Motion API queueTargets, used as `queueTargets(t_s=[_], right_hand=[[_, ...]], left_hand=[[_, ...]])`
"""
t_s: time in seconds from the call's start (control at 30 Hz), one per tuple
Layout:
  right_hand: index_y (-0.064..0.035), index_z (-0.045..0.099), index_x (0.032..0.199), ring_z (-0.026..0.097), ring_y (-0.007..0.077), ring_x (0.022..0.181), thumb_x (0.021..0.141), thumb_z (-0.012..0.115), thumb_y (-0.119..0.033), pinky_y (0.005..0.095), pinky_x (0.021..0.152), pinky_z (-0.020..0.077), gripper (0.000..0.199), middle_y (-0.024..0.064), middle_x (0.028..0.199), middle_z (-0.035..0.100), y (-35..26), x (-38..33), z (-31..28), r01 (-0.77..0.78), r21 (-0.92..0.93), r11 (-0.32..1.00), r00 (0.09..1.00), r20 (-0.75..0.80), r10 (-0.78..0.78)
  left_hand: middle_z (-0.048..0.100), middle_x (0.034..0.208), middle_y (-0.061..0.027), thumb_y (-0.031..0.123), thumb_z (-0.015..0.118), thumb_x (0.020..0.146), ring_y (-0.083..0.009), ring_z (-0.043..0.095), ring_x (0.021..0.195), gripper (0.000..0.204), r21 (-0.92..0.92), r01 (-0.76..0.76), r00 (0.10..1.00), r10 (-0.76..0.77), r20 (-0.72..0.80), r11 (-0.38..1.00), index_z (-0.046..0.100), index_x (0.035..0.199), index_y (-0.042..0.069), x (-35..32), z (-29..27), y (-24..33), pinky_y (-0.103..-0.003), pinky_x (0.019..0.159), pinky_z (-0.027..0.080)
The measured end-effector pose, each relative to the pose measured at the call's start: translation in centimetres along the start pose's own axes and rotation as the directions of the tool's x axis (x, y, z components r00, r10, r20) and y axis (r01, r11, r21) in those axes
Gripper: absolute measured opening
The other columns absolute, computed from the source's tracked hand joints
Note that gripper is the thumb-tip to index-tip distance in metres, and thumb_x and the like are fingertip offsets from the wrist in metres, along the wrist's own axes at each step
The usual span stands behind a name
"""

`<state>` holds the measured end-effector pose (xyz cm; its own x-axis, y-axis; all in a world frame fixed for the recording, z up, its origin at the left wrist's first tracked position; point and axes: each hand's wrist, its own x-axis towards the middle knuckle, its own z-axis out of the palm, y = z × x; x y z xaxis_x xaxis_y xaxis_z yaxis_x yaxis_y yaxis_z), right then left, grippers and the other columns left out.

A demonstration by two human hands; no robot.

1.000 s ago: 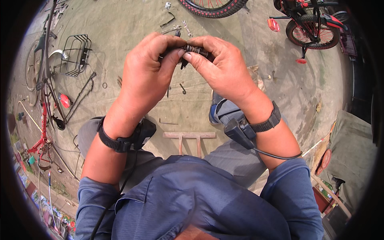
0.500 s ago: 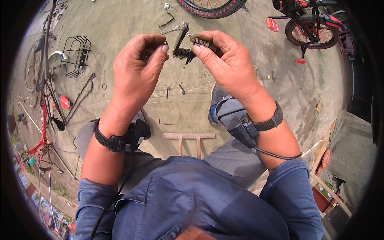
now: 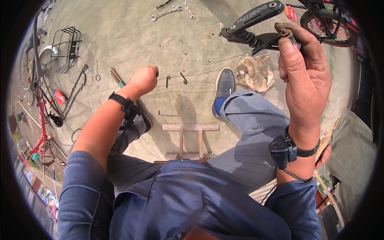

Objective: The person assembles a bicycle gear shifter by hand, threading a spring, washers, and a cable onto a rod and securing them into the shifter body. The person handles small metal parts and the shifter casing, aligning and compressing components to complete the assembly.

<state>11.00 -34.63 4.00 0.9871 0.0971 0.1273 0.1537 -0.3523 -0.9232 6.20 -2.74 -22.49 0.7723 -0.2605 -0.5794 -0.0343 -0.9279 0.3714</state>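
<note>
My right hand (image 3: 306,76), raised at the right, pinches the end of a greasy axle (image 3: 285,33) between thumb and fingers. A black crank-like arm (image 3: 256,16) with a round hole near its tip extends from that assembly, up and left of the hand. Lower down at centre left, my left hand (image 3: 142,81) is closed in a loose fist; its fingertips are turned away, so whatever they hold is hidden. Beside its wrist, sticks or handles with a green part (image 3: 119,80) show partly behind the forearm. Two small bent dark pieces (image 3: 168,81) lie just right of this hand.
Two wrenches (image 3: 166,14) lie at the top. A crumpled rag (image 3: 256,73) lies beyond my right shoe (image 3: 226,82). A wire basket (image 3: 67,50), a chain (image 3: 78,94) and bike parts are at left. A hex key (image 3: 168,115) lies before a wooden stool (image 3: 190,127). A bicycle wheel (image 3: 328,26) stands upper right.
My hands have moved apart: the right went right with the axle and crank-like arm, the left dropped lower and turned over. The rag and the green-marked handles have come into sight.
</note>
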Motion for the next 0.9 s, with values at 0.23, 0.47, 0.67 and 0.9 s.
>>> queueTargets(t_s=[0.23,0.47,0.67,0.9], right_hand=[[0.0056,0.057,0.128,0.042,0.0052,0.062,0.101,0.059,-0.014,0.0185,0.055,0.0327,0.034,0.0111,0.113,0.064,1.3,1.1,-1.9,-0.112,-0.062,0.992,0.993,-0.038,0.110],[0.0066,0.056,0.129,0.040,0.0053,0.063,0.101,0.059,-0.015,0.0192,0.055,0.0311,0.035,0.0078,0.105,0.063,2.8,3.4,-1.9,-0.149,-0.026,0.989,0.988,-0.039,0.148],[0.0094,0.055,0.130,0.037,0.0066,0.062,0.102,0.057,-0.016,0.0206,0.055,0.0284,0.038,0.0072,0.096,0.061,3.9,4.9,-2.3,-0.166,-0.035,0.986,0.983,-0.083,0.163],[0.0104,0.052,0.132,0.037,0.0072,0.061,0.103,0.055,-0.016,0.0217,0.055,0.0301,0.040,0.0114,0.104,0.063,4.1,5.3,-2.7,-0.241,0.010,0.971,0.957,-0.163,0.239]], left_hand=[[0.067,0.093,-0.0218,0.000,0.052,0.081,-0.0424,0.066,0.086,0.015,0.153,-0.052,0.991,0.032,0.129,0.987,0.062,0.092,0.003,5.4,4.2,-3.3,-0.050,0.076,0.053],[0.065,0.099,-0.0205,0.009,0.058,0.087,-0.0404,0.065,0.090,0.012,0.128,0.008,1.000,-0.007,-0.010,0.992,0.061,0.097,0.003,6.8,5.3,-4.2,-0.050,0.077,0.054],[0.069,0.101,-0.0183,0.024,0.065,0.091,-0.0382,0.068,0.093,0.022,0.162,-0.021,0.948,-0.031,0.318,0.987,0.066,0.099,0.004,6.4,7.8,-1.9,-0.046,0.079,0.055],[0.072,0.100,-0.0177,0.014,0.061,0.088,-0.0351,0.070,0.096,0.018,0.219,-0.053,0.907,-0.045,0.419,0.974,0.069,0.100,0.004,7.5,9.4,-0.8,-0.042,0.080,0.057]])
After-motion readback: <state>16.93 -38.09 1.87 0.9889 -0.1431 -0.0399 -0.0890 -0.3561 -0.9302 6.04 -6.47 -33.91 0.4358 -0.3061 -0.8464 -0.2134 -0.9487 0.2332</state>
